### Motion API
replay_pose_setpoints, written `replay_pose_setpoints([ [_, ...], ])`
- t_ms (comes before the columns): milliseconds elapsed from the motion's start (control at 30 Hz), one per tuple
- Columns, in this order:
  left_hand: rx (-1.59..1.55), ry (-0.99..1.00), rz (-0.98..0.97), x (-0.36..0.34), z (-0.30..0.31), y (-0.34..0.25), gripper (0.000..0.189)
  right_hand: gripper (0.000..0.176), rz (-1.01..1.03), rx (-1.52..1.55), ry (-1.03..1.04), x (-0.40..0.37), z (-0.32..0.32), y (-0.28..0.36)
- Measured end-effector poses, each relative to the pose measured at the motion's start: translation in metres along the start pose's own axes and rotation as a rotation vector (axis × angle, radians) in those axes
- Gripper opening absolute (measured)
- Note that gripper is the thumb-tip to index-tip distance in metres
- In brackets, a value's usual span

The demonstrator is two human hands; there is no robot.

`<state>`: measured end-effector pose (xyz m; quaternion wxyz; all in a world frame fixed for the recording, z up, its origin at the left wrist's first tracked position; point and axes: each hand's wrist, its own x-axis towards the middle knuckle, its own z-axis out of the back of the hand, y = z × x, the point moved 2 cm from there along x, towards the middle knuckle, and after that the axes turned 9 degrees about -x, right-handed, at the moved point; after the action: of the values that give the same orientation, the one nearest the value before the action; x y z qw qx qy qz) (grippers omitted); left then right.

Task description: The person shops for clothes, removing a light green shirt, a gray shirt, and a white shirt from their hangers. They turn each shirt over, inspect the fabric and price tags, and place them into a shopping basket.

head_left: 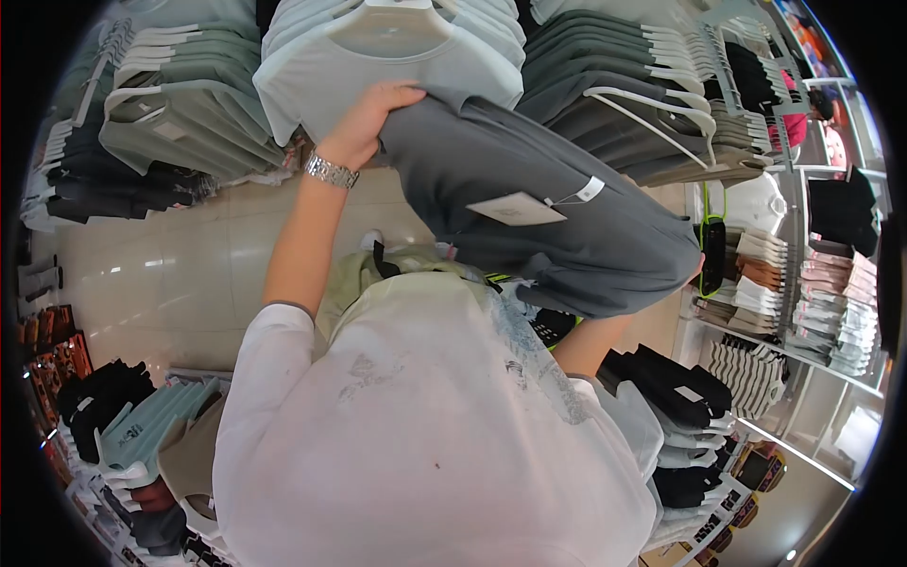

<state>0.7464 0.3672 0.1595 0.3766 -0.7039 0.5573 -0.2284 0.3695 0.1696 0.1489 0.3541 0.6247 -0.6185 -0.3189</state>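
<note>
A dark grey shirt [529, 175] is stretched at a slant between my two hands, its cloth loosely folded. Two tags hang from it: a larger pale card tag [517, 209] and a small white label [589, 189] on a thin string. My left hand [364, 123], with a metal watch [332, 170] on the wrist, is closed on the shirt's upper left end. At the far right end my right hand [700, 268] holds the shirt from behind; most of its fingers are hidden by the cloth.
Ahead hang pale shirts [397, 71], with grey-green shirts [184, 118] to the left and dark grey shirts [624, 94] to the right. A white hanger [661, 123] juts out there. Shelves with folded clothes [831, 302] line the right. More hanging clothes [151, 435] stand behind left.
</note>
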Motion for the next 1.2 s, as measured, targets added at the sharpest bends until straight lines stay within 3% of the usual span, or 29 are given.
replay_pose_setpoints([
  [167,-0.190,0.023,0.086,0.002,-0.020,-0.006,0.022,0.040,-0.092,-0.108,0.005,-0.010,-0.019,0.018],
  [233,-0.249,0.004,0.051,-0.002,-0.024,-0.008,0.022,0.040,-0.278,0.087,0.129,-0.023,-0.050,0.026],
  [367,-0.381,0.010,0.067,-0.005,-0.030,-0.014,0.020,0.039,-0.339,-0.022,0.016,-0.031,-0.061,0.024],
  [433,-0.362,-0.098,0.075,0.002,-0.034,-0.004,0.018,0.040,-0.338,-0.136,-0.010,-0.042,-0.076,0.019],
  [467,-0.352,-0.152,0.081,0.003,-0.036,0.000,0.017,0.040,-0.338,-0.207,0.092,-0.043,-0.074,0.010],
  [500,-0.551,0.253,0.128,-0.001,-0.049,-0.007,0.018,0.039,-0.335,-0.278,0.194,-0.044,-0.066,-0.004],
  [533,-0.473,0.203,0.139,-0.002,-0.061,-0.008,0.019,0.039,-0.331,-0.350,0.295,-0.046,-0.062,-0.014],
  [600,-0.319,0.106,0.160,-0.002,-0.094,-0.001,0.021,0.042,-0.134,-0.563,0.910,-0.060,-0.083,-0.025],
  [667,-0.287,0.104,0.157,-0.001,-0.113,0.009,0.025,0.048,-0.344,-0.817,1.078,-0.083,-0.114,-0.025],
  [767,-0.244,0.115,0.131,-0.002,-0.130,0.013,0.030,0.048,-0.158,-0.794,0.937,-0.098,-0.137,-0.042],
  [867,-0.202,0.132,0.071,0.002,-0.130,0.016,0.031,0.050,-0.095,-0.850,0.664,-0.087,-0.139,-0.052],
  [967,0.018,0.152,-0.092,0.008,-0.118,0.017,0.029,0.055,-0.399,-0.413,0.559,-0.074,-0.123,-0.045],
  [1067,0.403,0.141,-0.219,0.002,-0.105,0.026,0.029,0.045,-0.505,0.170,0.385,-0.069,-0.122,-0.031],
  [1167,0.683,0.232,-0.239,-0.008,-0.094,0.052,0.033,0.044,-0.229,0.030,0.190,-0.057,-0.126,-0.024],
  [1200,0.753,0.282,-0.235,-0.011,-0.094,0.059,0.036,0.043,-0.231,0.149,0.430,-0.053,-0.128,-0.026],
])
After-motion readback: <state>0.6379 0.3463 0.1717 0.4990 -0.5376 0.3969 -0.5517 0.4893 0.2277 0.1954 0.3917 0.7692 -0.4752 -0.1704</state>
